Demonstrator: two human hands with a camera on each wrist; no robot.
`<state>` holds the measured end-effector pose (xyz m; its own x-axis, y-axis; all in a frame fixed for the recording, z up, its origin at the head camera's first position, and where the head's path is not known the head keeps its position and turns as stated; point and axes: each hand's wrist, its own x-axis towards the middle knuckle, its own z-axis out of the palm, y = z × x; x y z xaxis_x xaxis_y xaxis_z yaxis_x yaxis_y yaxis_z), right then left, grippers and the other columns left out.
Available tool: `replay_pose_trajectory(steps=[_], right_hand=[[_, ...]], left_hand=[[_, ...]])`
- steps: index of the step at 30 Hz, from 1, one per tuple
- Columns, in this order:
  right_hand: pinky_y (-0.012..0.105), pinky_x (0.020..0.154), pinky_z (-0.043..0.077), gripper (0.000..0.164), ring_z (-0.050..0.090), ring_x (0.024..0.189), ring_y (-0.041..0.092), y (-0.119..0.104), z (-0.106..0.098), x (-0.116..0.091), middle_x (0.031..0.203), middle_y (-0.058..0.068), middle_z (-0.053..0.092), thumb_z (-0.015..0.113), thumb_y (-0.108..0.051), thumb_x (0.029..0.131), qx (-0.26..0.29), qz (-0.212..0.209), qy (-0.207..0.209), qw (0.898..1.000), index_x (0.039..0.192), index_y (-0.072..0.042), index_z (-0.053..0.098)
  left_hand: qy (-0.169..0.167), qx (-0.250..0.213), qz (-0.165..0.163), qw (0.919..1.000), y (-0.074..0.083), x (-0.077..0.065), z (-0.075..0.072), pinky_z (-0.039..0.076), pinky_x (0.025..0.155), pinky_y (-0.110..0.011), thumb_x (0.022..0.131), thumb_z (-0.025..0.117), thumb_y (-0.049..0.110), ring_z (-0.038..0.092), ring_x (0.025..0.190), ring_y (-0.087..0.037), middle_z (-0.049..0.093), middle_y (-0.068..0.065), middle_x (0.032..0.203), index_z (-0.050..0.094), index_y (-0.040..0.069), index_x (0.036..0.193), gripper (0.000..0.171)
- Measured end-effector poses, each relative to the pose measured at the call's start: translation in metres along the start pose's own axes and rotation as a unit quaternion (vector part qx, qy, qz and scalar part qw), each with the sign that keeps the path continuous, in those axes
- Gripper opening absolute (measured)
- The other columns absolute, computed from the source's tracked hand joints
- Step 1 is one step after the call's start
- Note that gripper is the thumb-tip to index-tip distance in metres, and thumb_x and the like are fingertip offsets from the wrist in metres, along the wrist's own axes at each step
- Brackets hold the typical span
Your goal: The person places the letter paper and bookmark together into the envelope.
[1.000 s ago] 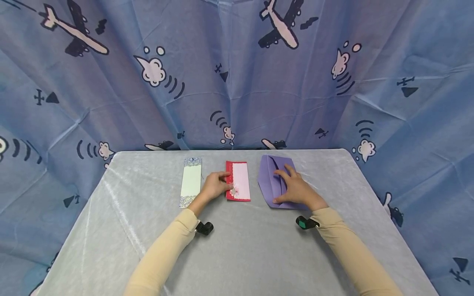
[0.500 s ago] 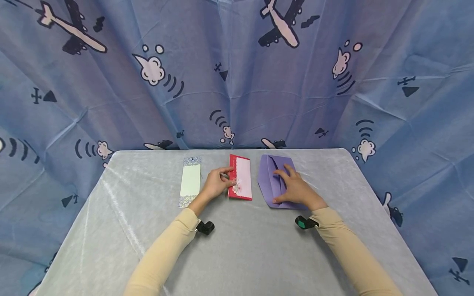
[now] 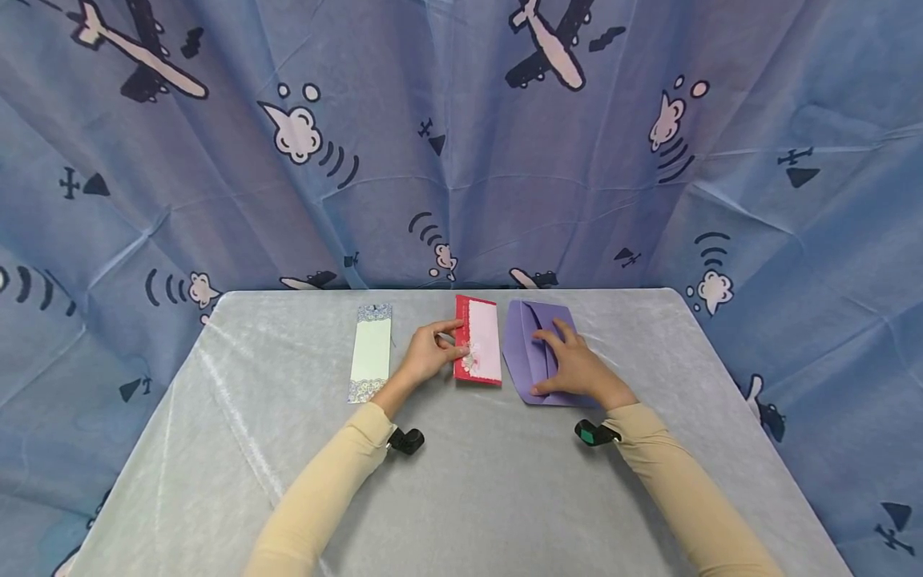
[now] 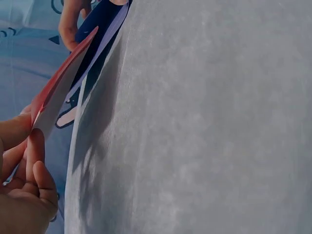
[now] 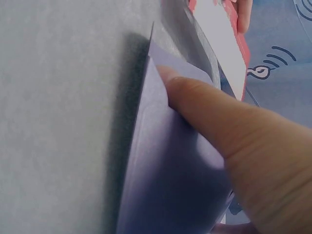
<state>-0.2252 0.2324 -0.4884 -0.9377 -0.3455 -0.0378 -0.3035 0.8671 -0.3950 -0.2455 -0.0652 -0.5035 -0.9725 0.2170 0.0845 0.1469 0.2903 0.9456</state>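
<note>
My left hand (image 3: 427, 353) pinches the left edge of a red card (image 3: 483, 340) with a pale pink panel and flowers. In the left wrist view the card, tilted, is held between thumb and fingers, clear of the tabletop. My right hand (image 3: 577, 369) holds a purple envelope (image 3: 521, 353) by its mouth, thumb and fingers curved and spread apart. The right wrist view shows the thumb (image 5: 195, 100) tucked at the opening, its tip against the paper. The card is just left of the envelope. The right hand's other fingers are mostly hidden there.
A pale green card (image 3: 371, 353) with patterned ends lies flat left of my left hand. Everything is on a grey cloth-covered table (image 3: 490, 497). A blue curtain (image 3: 461, 144) with printed planes hangs behind the far edge.
The left hand has lifted the red card and carried it to the right, nearer the envelope, with a slight tilt. The right hand and the envelope have stayed almost still.
</note>
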Motion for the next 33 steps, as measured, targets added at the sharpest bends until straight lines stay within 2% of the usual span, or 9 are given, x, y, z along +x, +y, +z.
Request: replay_pose_trajectory(steps=[16,29,33], right_hand=[[0.069,0.104,0.037,0.101,0.029,0.139,0.058,0.0,-0.002,0.0,0.16,0.029,0.014,0.089,-0.052,0.062,-0.002,0.009,-0.013,1.0,0.146,-0.02,0.042],[0.07,0.104,0.037,0.101,0.029,0.14,0.058,-0.001,-0.003,-0.001,0.161,0.029,0.013,0.089,-0.052,0.063,-0.006,0.014,-0.017,1.0,0.146,-0.019,0.042],[0.07,0.104,0.037,0.102,0.028,0.14,0.058,-0.001,-0.003,-0.001,0.161,0.029,0.013,0.089,-0.052,0.063,-0.005,0.017,-0.021,1.0,0.147,-0.019,0.041]], left_hand=[[-0.01,-0.006,0.008,0.9999,0.002,0.007,0.021,0.045,0.057,-0.017,0.079,0.08,0.005,0.058,0.064,0.0,0.066,-0.016,0.104,0.064,0.005,0.13,0.053],[-0.012,-0.018,0.017,0.9996,0.005,0.008,0.026,0.044,0.056,-0.018,0.08,0.08,0.006,0.057,0.064,-0.002,0.066,-0.016,0.11,0.063,0.006,0.132,0.055],[-0.016,-0.008,0.019,0.9997,0.004,0.009,0.029,0.044,0.056,-0.017,0.081,0.08,0.006,0.057,0.064,-0.001,0.066,-0.016,0.11,0.063,0.005,0.132,0.055]])
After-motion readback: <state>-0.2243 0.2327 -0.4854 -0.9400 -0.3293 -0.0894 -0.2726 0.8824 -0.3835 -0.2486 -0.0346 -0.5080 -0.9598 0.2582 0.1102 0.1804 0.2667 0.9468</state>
